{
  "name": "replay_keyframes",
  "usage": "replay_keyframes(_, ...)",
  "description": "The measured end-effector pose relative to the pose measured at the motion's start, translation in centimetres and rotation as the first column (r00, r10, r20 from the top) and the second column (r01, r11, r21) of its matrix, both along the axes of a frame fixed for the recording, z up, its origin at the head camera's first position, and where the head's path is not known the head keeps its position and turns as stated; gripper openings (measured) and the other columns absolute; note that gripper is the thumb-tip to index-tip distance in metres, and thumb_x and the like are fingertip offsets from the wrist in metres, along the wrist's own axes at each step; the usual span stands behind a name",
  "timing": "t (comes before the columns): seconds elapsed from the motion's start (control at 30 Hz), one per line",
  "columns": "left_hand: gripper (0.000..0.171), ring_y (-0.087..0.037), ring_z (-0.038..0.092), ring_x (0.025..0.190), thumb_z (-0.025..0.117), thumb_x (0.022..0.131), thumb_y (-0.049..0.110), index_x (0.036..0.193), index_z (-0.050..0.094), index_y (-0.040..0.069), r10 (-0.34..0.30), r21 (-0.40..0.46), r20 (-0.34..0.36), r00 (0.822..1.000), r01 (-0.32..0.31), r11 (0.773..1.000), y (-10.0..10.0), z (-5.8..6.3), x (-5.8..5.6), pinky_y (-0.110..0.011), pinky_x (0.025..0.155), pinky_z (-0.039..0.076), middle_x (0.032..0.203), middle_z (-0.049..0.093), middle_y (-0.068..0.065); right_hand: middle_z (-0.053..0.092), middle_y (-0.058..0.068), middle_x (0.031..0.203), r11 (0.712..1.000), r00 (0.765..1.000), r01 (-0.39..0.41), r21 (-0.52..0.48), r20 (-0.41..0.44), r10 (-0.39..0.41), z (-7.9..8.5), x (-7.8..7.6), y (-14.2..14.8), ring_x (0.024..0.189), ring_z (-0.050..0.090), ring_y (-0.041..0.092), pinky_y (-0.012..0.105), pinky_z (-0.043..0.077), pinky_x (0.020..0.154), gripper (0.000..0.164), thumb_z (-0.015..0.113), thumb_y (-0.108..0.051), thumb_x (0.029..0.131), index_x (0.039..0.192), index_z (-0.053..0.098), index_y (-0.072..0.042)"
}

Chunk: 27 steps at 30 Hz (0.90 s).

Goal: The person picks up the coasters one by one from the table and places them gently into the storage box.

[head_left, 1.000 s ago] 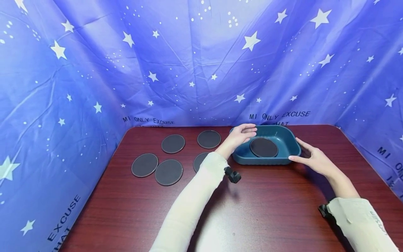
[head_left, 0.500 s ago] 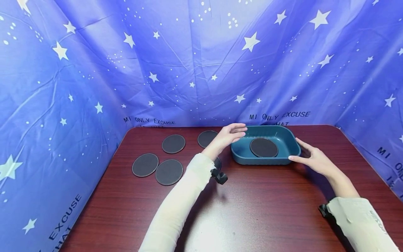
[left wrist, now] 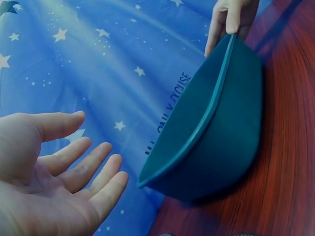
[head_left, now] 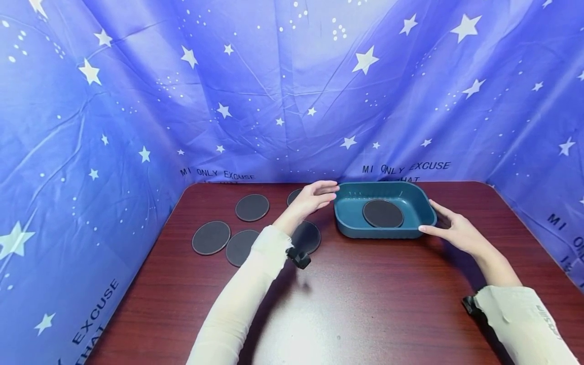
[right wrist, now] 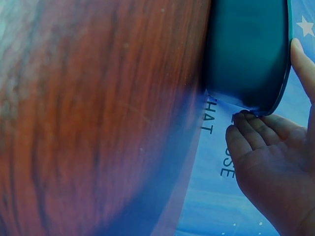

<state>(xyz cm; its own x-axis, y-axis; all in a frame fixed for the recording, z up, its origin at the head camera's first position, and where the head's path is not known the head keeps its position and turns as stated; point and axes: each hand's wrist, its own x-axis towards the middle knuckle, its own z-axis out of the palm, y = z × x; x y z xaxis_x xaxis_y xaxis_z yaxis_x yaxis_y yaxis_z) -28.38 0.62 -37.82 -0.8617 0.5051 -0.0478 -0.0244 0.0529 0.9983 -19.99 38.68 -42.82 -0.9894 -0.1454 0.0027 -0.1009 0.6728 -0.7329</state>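
Observation:
A teal plastic bin (head_left: 385, 233) sits near the table's back edge, with one round black coaster (head_left: 383, 214) lying flat inside. My left hand (head_left: 310, 198) hovers just beyond the bin's left end, its fingertips close to the rim. In the left wrist view its palm (left wrist: 54, 182) shows bare, thumb and fingers spread. At the other end, my right hand (head_left: 451, 228) touches the bin, thumb on the front corner and straight fingers against the end wall. The right wrist view shows the thumb (right wrist: 302, 61) at the rim and the other fingertips against the end.
Several more black coasters lie flat left of the bin: one at the back left (head_left: 252, 208), one far left (head_left: 211, 238), others partly covered by my left arm, including a coaster (head_left: 310, 238) beside the sleeve. A blue star-printed curtain (head_left: 283, 101) surrounds the table (head_left: 374, 304).
My left hand has drawn left from over the bin to outside its left end, its forearm now covering different coasters. The right hand, the bin and the coaster in it have stayed put.

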Motion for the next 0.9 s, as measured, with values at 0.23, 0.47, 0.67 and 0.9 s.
replay_keyframes(0.23,0.047,-0.033,0.049,0.138,0.057,0.098,0.001,0.143,0.047,-0.002,0.023,-0.013,-0.014,1.0,-0.023,1.0,-2.3,-0.5,0.5,-0.049,0.116,0.04,0.148,0.051,-0.021,0.025,0.031,0.159,1.0,1.0,-0.001,0.0,-0.015,0.001,-0.3,-0.2,0.1,0.138,0.033,0.055,-0.008,0.028,0.081,0.088,0.069,-0.028,0.094,0.16,0.014,-0.006)
replay_keyframes(0.47,0.047,-0.039,0.04,0.143,0.056,0.099,0.003,0.145,0.045,-0.001,0.055,0.011,0.0,0.998,-0.055,0.998,-6.0,-1.9,0.9,-0.052,0.119,0.034,0.151,0.047,-0.024,0.026,0.032,0.158,1.0,1.0,0.002,0.002,-0.016,-0.002,-0.4,-0.2,0.3,0.139,0.032,0.055,-0.009,0.028,0.081,0.089,0.069,-0.027,0.094,0.159,0.014,-0.004)
replay_keyframes(0.67,0.048,-0.041,0.038,0.144,0.054,0.099,0.002,0.145,0.043,-0.003,0.106,-0.004,-0.013,0.994,-0.106,0.994,-9.2,-2.7,1.1,-0.052,0.12,0.033,0.151,0.043,-0.028,0.026,0.033,0.158,1.0,1.0,0.0,-0.006,-0.013,-0.001,-0.4,-0.2,0.3,0.139,0.032,0.054,-0.008,0.028,0.082,0.089,0.07,-0.027,0.094,0.16,0.014,-0.004)
replay_keyframes(0.9,0.05,-0.042,0.037,0.144,0.053,0.1,0.001,0.147,0.039,-0.006,0.161,-0.04,-0.012,0.987,-0.161,0.986,-12.9,-3.5,1.5,-0.054,0.119,0.032,0.152,0.04,-0.031,0.028,0.033,0.157,1.0,1.0,0.002,-0.001,-0.022,-0.002,-0.4,-0.2,0.3,0.138,0.034,0.054,-0.008,0.028,0.081,0.089,0.07,-0.027,0.094,0.159,0.014,-0.005)
